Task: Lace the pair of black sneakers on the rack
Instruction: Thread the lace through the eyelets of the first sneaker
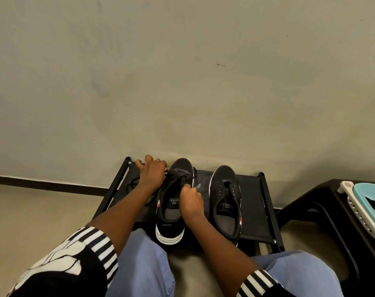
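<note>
Two black sneakers with white soles stand on a black rack (255, 196), toes toward the wall. The left sneaker (171, 219) has a black lace (176, 180) stretched across its front eyelets. My left hand (152, 171) pinches one lace end beside the toe, with the loose tail trailing left over the rack. My right hand (191, 200) sits over the right side of this shoe's opening and pinches the other lace end. The right sneaker (226, 200) stands untouched, its eyelets bare of any lace.
A beige wall rises right behind the rack. A dark stool (323, 202) stands to the right, bearing a white and teal basket (366, 202) that holds something black. My knees in blue jeans (143, 264) are close in front of the rack.
</note>
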